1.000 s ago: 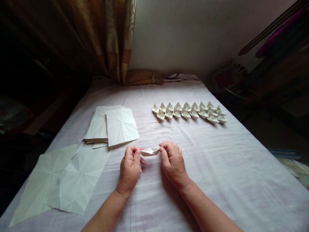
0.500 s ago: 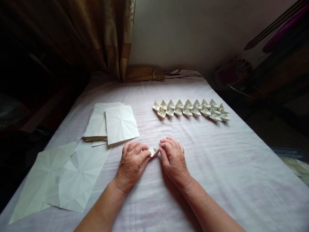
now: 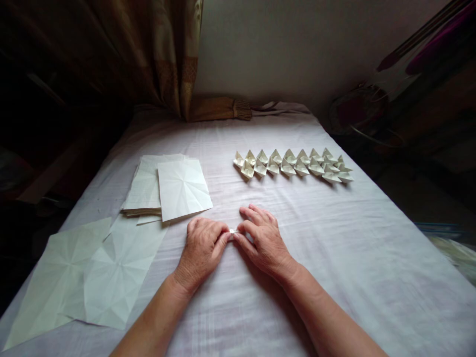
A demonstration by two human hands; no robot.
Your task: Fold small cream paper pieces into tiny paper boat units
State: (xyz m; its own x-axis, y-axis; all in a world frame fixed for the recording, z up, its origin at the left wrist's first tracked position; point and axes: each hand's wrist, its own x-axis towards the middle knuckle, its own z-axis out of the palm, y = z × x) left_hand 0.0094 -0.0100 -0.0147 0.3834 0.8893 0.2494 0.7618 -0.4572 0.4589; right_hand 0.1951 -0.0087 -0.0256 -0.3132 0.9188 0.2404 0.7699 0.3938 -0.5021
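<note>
Near left, creased sheets (image 3: 111, 282) lie close to the left edge of the cloth (image 3: 357, 272), which spreads wide rightward, leaving us room. Mid-scene, our left hand (image 3: 203, 248) and right hand (image 3: 264, 238) pinch a small folded paper (image 3: 232, 231) from both sides, likely steadying it. Farther left sits a paper stack (image 3: 143, 183); farther right, paper boats (image 3: 288, 169), rowed apparently to save space.

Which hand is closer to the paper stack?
Left. The left hand is on the near side of the paper stack, to its right; the right hand is farther right.
</note>
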